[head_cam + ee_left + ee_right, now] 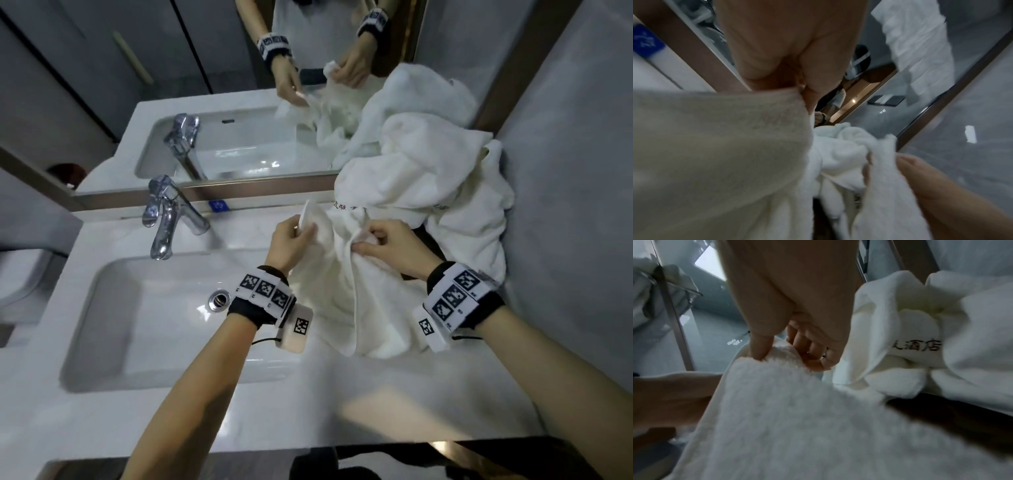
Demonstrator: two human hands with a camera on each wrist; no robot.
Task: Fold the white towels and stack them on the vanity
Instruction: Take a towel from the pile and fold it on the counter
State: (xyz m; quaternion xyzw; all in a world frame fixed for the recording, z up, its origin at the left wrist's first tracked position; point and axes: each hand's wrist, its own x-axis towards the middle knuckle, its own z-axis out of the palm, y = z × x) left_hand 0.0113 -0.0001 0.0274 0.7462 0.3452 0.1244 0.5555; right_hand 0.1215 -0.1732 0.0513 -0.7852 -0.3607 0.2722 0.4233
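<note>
White towel (pile, unheld) reads "酒店".

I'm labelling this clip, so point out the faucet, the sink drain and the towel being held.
faucet (171,219): head view, on its chrome body.
sink drain (219,300): head view, on its metal ring.
held towel (346,291): head view, on the hanging cloth between the wrists.

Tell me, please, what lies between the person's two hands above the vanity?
A slack stretch of the white towel spans between the left hand and right hand, each pinching its upper edge; the head view shows it best.
</note>
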